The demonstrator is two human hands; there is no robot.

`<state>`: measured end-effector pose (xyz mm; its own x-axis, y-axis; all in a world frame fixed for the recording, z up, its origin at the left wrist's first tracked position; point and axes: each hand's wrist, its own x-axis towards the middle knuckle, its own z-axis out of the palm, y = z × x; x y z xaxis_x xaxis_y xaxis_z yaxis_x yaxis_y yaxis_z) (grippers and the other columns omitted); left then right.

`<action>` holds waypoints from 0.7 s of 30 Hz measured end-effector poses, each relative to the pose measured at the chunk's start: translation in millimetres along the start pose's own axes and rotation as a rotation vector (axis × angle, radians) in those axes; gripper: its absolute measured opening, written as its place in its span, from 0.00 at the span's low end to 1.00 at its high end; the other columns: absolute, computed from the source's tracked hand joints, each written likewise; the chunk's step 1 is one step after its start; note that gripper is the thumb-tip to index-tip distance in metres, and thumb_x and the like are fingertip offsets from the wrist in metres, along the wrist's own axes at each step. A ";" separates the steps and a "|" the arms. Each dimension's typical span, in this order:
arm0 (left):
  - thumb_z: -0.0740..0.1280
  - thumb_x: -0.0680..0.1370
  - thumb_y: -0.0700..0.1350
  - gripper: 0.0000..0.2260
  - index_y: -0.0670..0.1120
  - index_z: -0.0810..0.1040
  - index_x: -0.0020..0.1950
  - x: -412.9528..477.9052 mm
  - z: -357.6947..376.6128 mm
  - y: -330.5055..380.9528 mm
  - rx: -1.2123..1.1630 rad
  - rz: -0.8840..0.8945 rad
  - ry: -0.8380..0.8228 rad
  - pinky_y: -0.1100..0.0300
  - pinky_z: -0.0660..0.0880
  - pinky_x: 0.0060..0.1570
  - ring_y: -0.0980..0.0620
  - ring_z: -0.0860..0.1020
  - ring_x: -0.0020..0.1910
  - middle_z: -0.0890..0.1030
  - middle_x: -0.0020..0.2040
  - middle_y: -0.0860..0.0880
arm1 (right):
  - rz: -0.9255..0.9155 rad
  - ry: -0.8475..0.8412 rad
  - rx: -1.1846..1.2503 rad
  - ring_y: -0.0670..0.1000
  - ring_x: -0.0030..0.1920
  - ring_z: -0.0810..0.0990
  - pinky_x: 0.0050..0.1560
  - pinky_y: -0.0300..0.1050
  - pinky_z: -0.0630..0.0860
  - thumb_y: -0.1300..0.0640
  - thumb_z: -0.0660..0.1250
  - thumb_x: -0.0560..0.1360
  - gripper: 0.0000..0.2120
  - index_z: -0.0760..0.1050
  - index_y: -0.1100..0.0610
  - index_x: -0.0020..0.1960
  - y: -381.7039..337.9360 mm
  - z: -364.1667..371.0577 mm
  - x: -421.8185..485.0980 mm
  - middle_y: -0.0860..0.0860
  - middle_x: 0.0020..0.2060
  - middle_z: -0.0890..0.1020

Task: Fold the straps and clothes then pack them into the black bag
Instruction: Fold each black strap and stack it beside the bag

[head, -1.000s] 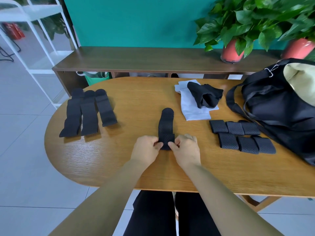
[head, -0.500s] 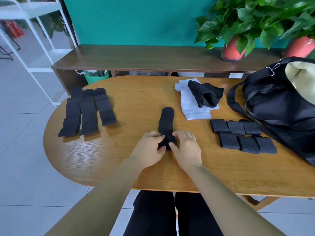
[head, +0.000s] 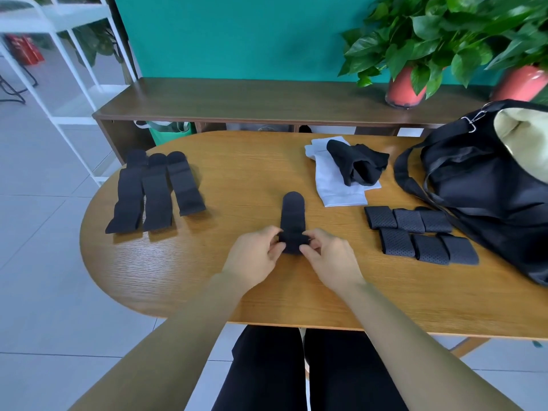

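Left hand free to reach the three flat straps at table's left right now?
Probably not yet: the left hand pinches the centre strap with the right hand. Bare table lies between it and the flat straps.

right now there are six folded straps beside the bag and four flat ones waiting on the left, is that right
Not quite. The head view shows three flat straps on the left, not four. The six folded straps do lie beside the black bag.
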<state>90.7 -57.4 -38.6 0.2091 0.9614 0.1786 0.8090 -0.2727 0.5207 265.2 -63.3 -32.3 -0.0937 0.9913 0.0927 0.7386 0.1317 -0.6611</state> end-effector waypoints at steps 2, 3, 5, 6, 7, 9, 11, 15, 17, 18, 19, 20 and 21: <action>0.63 0.80 0.48 0.15 0.47 0.73 0.65 3.1 1.1 3.3 -0.020 -0.062 0.035 0.56 0.78 0.48 0.52 0.80 0.48 0.83 0.50 0.50 | 0.051 0.027 0.007 0.48 0.47 0.79 0.49 0.45 0.77 0.55 0.65 0.77 0.12 0.76 0.54 0.59 -3.4 2.7 3.8 0.48 0.45 0.82; 0.63 0.80 0.49 0.14 0.47 0.73 0.64 5.2 2.0 4.7 -0.018 -0.086 0.049 0.56 0.77 0.47 0.52 0.80 0.47 0.83 0.49 0.50 | 0.070 0.043 0.012 0.49 0.47 0.80 0.48 0.46 0.77 0.55 0.65 0.77 0.10 0.76 0.55 0.58 -4.9 3.9 5.0 0.48 0.45 0.82; 0.63 0.80 0.50 0.13 0.47 0.75 0.62 9.9 4.4 5.9 -0.004 -0.125 0.069 0.55 0.77 0.45 0.51 0.80 0.44 0.83 0.46 0.50 | 0.105 0.076 0.033 0.50 0.45 0.80 0.46 0.46 0.78 0.54 0.65 0.77 0.08 0.77 0.56 0.54 -6.5 7.3 7.2 0.48 0.43 0.81; 0.63 0.80 0.50 0.13 0.47 0.76 0.61 12.4 5.6 6.3 0.003 -0.142 0.077 0.55 0.77 0.44 0.51 0.80 0.43 0.83 0.45 0.50 | 0.124 0.089 0.045 0.50 0.44 0.80 0.45 0.47 0.78 0.54 0.65 0.77 0.08 0.77 0.56 0.52 -7.2 8.5 8.3 0.48 0.41 0.80; 0.63 0.79 0.51 0.12 0.47 0.77 0.59 14.8 6.6 6.5 0.009 -0.158 0.083 0.55 0.77 0.42 0.51 0.80 0.42 0.83 0.44 0.50 | 0.148 0.098 0.054 0.50 0.43 0.79 0.44 0.46 0.78 0.54 0.65 0.77 0.07 0.77 0.57 0.51 -7.7 9.4 9.7 0.48 0.39 0.80; 0.63 0.79 0.51 0.11 0.46 0.79 0.54 19.0 8.0 6.9 0.017 -0.195 0.084 0.57 0.74 0.38 0.50 0.79 0.40 0.82 0.41 0.50 | 0.193 0.101 0.053 0.51 0.42 0.79 0.41 0.45 0.76 0.53 0.64 0.78 0.08 0.77 0.57 0.50 -8.8 10.7 13.9 0.48 0.39 0.80; 0.63 0.79 0.52 0.11 0.45 0.79 0.50 22.1 8.5 7.8 0.040 -0.225 0.072 0.57 0.70 0.36 0.47 0.78 0.39 0.79 0.37 0.50 | 0.225 0.089 0.033 0.51 0.41 0.78 0.39 0.43 0.74 0.52 0.63 0.78 0.09 0.77 0.57 0.50 -9.2 11.5 18.7 0.51 0.39 0.81; 0.63 0.80 0.52 0.12 0.44 0.78 0.46 26.6 9.7 9.5 0.091 -0.243 0.038 0.55 0.70 0.38 0.46 0.78 0.39 0.76 0.36 0.50 | 0.270 0.068 0.023 0.52 0.41 0.79 0.40 0.44 0.76 0.52 0.63 0.78 0.09 0.77 0.57 0.50 -9.9 13.8 25.3 0.51 0.40 0.81; 0.63 0.79 0.51 0.12 0.43 0.77 0.45 28.0 10.5 9.5 0.094 -0.252 0.036 0.56 0.69 0.38 0.46 0.78 0.39 0.75 0.35 0.50 | 0.282 0.066 0.015 0.52 0.41 0.79 0.41 0.46 0.77 0.52 0.63 0.78 0.09 0.77 0.56 0.50 -10.3 14.9 26.8 0.51 0.41 0.81; 0.63 0.79 0.51 0.12 0.43 0.77 0.44 28.4 10.6 9.2 0.097 -0.254 0.036 0.56 0.70 0.38 0.46 0.78 0.39 0.76 0.35 0.50 | 0.284 0.066 0.008 0.52 0.42 0.79 0.42 0.46 0.77 0.52 0.63 0.78 0.09 0.77 0.57 0.51 -10.5 15.3 27.4 0.52 0.41 0.81; 0.63 0.79 0.51 0.12 0.43 0.77 0.44 29.3 10.6 8.9 0.101 -0.254 0.033 0.55 0.71 0.38 0.46 0.78 0.39 0.76 0.36 0.49 | 0.285 0.068 0.000 0.52 0.42 0.79 0.42 0.46 0.77 0.52 0.63 0.78 0.09 0.77 0.57 0.51 -10.7 15.7 27.9 0.52 0.42 0.81; 0.63 0.79 0.51 0.12 0.43 0.77 0.44 29.9 10.7 8.5 0.103 -0.254 0.027 0.55 0.72 0.39 0.45 0.78 0.39 0.77 0.36 0.49 | 0.284 0.071 -0.007 0.52 0.42 0.79 0.42 0.46 0.77 0.52 0.62 0.78 0.09 0.77 0.57 0.51 -10.4 16.2 28.1 0.52 0.42 0.81; 0.63 0.79 0.51 0.12 0.43 0.77 0.44 30.9 10.7 8.0 0.100 -0.255 0.019 0.54 0.72 0.40 0.45 0.78 0.40 0.77 0.37 0.48 | 0.283 0.075 -0.012 0.52 0.42 0.79 0.42 0.46 0.78 0.52 0.62 0.78 0.09 0.76 0.57 0.51 -10.3 16.8 28.1 0.52 0.42 0.81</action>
<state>109.5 -29.6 -37.8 -0.0181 0.9975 0.0688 0.8846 -0.0161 0.4661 243.7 -36.7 -35.4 0.1664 0.9853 -0.0392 0.7362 -0.1506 -0.6598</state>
